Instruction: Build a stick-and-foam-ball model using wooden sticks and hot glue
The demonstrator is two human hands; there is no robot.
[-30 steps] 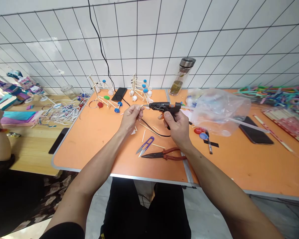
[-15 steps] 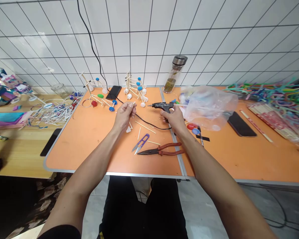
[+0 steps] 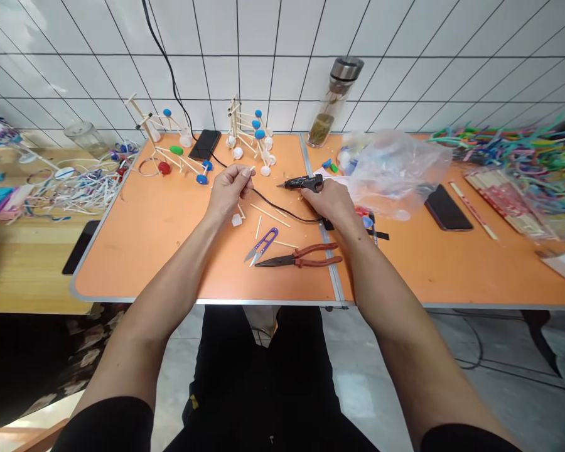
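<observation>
The person's left forearm (image 3: 174, 289) and right forearm (image 3: 381, 282) are bare and reach forward and inward from the bottom of the view, with the elbows spread wide. The left hand (image 3: 229, 190) is raised with its back upward, fingers curled and thumb drawn in against the fingertips. The right hand (image 3: 327, 204) is turned palm down, its fingers wrapped closed. The hands are near each other but apart.
</observation>
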